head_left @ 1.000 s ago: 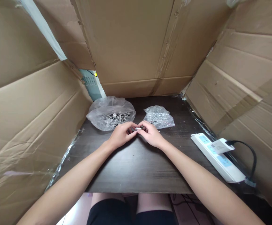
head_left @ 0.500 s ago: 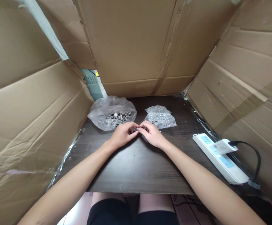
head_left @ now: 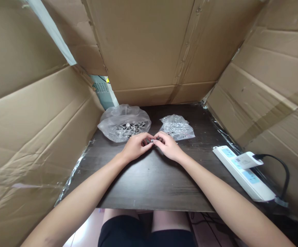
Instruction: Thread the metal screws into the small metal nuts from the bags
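Observation:
My left hand (head_left: 136,145) and my right hand (head_left: 169,146) meet fingertip to fingertip over the dark table (head_left: 149,181). Pinched between both is a small shiny metal part (head_left: 152,140); the fingers cover most of it, and its exact kind cannot be made out. Just behind my left hand lies an open clear plastic bag (head_left: 112,123) with many small metal pieces (head_left: 134,127) inside that look like screws or similar fittings. Beyond my right hand rests a smaller clear bag (head_left: 178,127) with thin shiny pieces in it.
On the right side of the table lies a white power strip (head_left: 243,175) with a white adapter (head_left: 248,160) and a black cable (head_left: 287,171). Cardboard walls (head_left: 151,44) stand at the back and both sides. The table's front edge is above my thighs.
Both hands keep their pinch at nearly the same spot, and slightly more of the metal part shows between the fingertips. The whole view has shifted a little.

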`<action>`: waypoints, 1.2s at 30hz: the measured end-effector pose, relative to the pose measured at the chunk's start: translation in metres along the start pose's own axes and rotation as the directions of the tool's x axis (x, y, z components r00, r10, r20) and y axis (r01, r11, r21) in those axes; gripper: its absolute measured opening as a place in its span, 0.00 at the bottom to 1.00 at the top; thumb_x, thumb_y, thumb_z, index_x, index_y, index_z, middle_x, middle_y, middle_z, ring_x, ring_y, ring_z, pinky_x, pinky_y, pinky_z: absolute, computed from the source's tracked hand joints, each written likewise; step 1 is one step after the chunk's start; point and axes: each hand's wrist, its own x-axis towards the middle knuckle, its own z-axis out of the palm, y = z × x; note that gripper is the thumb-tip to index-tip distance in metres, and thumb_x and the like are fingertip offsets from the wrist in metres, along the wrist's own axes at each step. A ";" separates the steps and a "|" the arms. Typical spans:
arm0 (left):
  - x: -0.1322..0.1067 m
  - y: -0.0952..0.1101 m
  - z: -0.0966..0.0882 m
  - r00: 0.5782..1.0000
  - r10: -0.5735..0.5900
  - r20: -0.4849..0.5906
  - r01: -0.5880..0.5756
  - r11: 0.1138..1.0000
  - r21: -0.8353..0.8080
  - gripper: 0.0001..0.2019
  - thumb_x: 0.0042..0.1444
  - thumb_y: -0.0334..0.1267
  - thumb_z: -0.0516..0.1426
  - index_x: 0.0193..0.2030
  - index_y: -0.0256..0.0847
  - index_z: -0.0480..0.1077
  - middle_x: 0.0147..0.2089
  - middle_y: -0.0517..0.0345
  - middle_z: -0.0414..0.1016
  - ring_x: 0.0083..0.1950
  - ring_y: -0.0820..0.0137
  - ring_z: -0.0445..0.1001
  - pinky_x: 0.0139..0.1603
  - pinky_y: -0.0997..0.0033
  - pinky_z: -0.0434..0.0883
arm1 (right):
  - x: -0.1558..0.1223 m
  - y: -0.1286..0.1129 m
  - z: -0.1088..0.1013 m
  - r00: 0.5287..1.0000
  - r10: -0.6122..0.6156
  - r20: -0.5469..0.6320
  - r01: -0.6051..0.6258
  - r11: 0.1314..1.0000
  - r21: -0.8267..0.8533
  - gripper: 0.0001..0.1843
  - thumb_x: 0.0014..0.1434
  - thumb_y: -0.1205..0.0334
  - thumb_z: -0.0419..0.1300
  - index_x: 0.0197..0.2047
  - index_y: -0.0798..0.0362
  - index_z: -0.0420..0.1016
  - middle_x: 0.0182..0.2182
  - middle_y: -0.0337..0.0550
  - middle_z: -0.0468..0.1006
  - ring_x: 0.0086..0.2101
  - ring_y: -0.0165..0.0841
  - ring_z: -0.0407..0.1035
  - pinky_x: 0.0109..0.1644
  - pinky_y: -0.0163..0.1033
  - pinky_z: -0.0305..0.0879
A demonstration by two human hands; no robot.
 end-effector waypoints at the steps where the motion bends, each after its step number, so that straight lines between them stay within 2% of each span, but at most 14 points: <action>1: 0.000 0.000 0.000 1.000 0.001 -0.001 -0.001 1.000 0.002 0.08 0.62 0.37 0.61 0.46 0.40 0.76 0.37 0.58 0.79 0.32 0.74 0.74 0.33 0.76 0.70 | 0.000 0.000 0.000 1.000 0.011 -0.002 -0.011 1.000 0.006 0.03 0.61 0.62 0.59 0.36 0.52 0.71 0.34 0.40 0.71 0.32 0.31 0.65 0.39 0.38 0.61; 4: 0.000 0.000 0.000 1.000 -0.002 -0.004 0.002 1.000 0.002 0.07 0.62 0.37 0.61 0.46 0.40 0.76 0.37 0.58 0.79 0.32 0.74 0.74 0.33 0.76 0.71 | -0.001 0.000 0.001 1.000 0.026 -0.001 -0.026 1.000 0.010 0.04 0.59 0.62 0.60 0.38 0.51 0.71 0.34 0.39 0.72 0.30 0.31 0.65 0.38 0.38 0.62; 12: 0.000 0.001 -0.001 1.000 0.011 -0.004 -0.011 1.000 0.005 0.07 0.62 0.36 0.61 0.47 0.40 0.76 0.37 0.59 0.79 0.32 0.75 0.74 0.33 0.77 0.71 | 0.000 -0.002 -0.001 1.000 -0.006 0.000 0.006 1.000 -0.014 0.08 0.65 0.60 0.56 0.34 0.52 0.72 0.34 0.41 0.71 0.35 0.33 0.65 0.41 0.39 0.62; 17: -0.001 0.000 0.000 1.000 0.001 -0.001 -0.001 1.000 0.016 0.07 0.63 0.38 0.61 0.47 0.40 0.76 0.36 0.59 0.79 0.32 0.74 0.74 0.34 0.76 0.71 | 0.000 -0.001 0.000 1.000 0.008 0.006 -0.008 1.000 -0.014 0.06 0.64 0.62 0.57 0.34 0.52 0.72 0.34 0.41 0.71 0.33 0.32 0.65 0.40 0.39 0.61; 23: 0.000 0.001 0.000 1.000 0.003 0.002 -0.003 1.000 0.008 0.07 0.62 0.37 0.61 0.45 0.39 0.76 0.36 0.59 0.79 0.32 0.74 0.74 0.33 0.76 0.71 | 0.001 0.000 -0.001 1.000 -0.024 0.018 0.025 1.000 -0.017 0.16 0.68 0.57 0.54 0.30 0.53 0.71 0.33 0.42 0.71 0.36 0.34 0.66 0.43 0.41 0.62; 28: -0.001 0.001 -0.001 1.000 -0.004 -0.003 0.004 1.000 0.005 0.07 0.63 0.37 0.61 0.46 0.40 0.76 0.36 0.59 0.79 0.31 0.74 0.74 0.33 0.76 0.70 | 0.000 -0.001 0.000 1.000 0.009 -0.009 -0.009 1.000 -0.013 0.06 0.63 0.61 0.58 0.33 0.52 0.72 0.34 0.41 0.71 0.33 0.32 0.65 0.40 0.39 0.61; 34: -0.001 0.000 0.000 1.000 0.001 0.001 -0.001 1.000 -0.003 0.07 0.62 0.37 0.62 0.46 0.40 0.75 0.37 0.59 0.79 0.33 0.74 0.75 0.34 0.76 0.71 | 0.000 -0.002 0.000 1.000 -0.027 0.009 0.027 0.999 -0.027 0.18 0.69 0.55 0.51 0.28 0.52 0.68 0.31 0.42 0.69 0.35 0.34 0.65 0.43 0.41 0.60; 36: -0.001 0.000 0.000 1.000 -0.002 0.000 0.002 1.000 0.006 0.07 0.62 0.37 0.62 0.45 0.40 0.75 0.36 0.59 0.78 0.33 0.74 0.75 0.34 0.76 0.71 | 0.000 -0.003 -0.001 1.000 -0.008 0.004 0.008 1.000 -0.010 0.18 0.69 0.55 0.51 0.29 0.52 0.69 0.30 0.41 0.69 0.35 0.34 0.66 0.42 0.41 0.60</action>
